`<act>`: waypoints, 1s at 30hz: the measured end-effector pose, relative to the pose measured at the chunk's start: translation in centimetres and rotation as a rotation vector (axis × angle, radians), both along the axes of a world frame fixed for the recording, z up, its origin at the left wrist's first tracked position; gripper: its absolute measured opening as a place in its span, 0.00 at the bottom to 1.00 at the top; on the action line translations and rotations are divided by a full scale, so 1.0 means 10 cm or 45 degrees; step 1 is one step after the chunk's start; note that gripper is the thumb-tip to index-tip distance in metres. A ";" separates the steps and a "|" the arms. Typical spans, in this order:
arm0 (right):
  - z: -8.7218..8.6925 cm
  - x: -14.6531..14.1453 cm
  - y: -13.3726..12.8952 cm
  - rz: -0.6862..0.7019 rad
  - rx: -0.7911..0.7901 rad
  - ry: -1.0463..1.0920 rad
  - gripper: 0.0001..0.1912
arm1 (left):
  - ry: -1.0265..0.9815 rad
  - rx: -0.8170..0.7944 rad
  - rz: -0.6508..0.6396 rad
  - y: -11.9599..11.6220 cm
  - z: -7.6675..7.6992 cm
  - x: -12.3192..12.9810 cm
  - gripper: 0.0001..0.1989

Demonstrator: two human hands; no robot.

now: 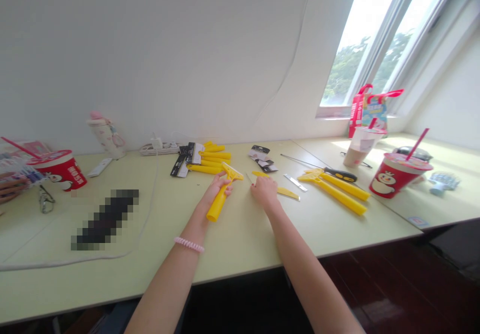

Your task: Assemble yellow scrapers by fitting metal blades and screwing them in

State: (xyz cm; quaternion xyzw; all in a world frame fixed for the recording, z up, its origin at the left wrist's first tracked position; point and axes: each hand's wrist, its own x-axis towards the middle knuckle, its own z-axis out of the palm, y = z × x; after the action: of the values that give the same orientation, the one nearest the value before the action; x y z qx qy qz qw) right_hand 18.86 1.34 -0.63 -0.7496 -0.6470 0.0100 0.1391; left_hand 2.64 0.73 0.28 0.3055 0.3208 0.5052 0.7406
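My left hand (219, 186) is wrapped round a yellow scraper (218, 205), its wide head tilted up and away to the right. Close beside it, my right hand (265, 192) rests at the table with fingers curled and pressed together. A thin, pointed sliver shows at those fingertips, too small to name. Yellow blade covers (288, 193) lie around the right hand, partly hidden by it. Just to the right is a bare metal blade (296, 182). Farther right, two more yellow scrapers (339, 191) lie next to a long screwdriver (339, 174) with a black handle.
Several yellow scrapers (215, 156) with black tags lie at the back, with loose black-and-white cards (264, 160) nearby. Red cups (393, 176) stand far right and left. A pixelated dark object (107, 219) and a white cable (142, 231) occupy the left. Another person's hand (11, 186) shows there.
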 end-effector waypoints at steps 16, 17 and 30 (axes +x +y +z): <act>0.17 0.28 -0.02 0.457 0.937 0.984 0.09 | 0.043 0.021 0.046 0.04 -0.05 -0.01 0.24; 0.17 0.27 -0.03 0.478 0.924 0.981 0.09 | 0.041 0.024 0.043 0.04 -0.05 -0.01 0.24; 0.17 0.26 -0.03 0.506 0.836 0.985 0.09 | 0.015 -0.003 0.032 0.04 -0.05 -0.01 0.27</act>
State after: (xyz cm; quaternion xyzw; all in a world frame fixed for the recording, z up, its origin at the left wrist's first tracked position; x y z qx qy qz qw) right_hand 21.44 1.08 1.09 -0.4716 -0.6470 0.1086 0.5893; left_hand 2.56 1.14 -0.26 0.3037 0.3296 0.5122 0.7327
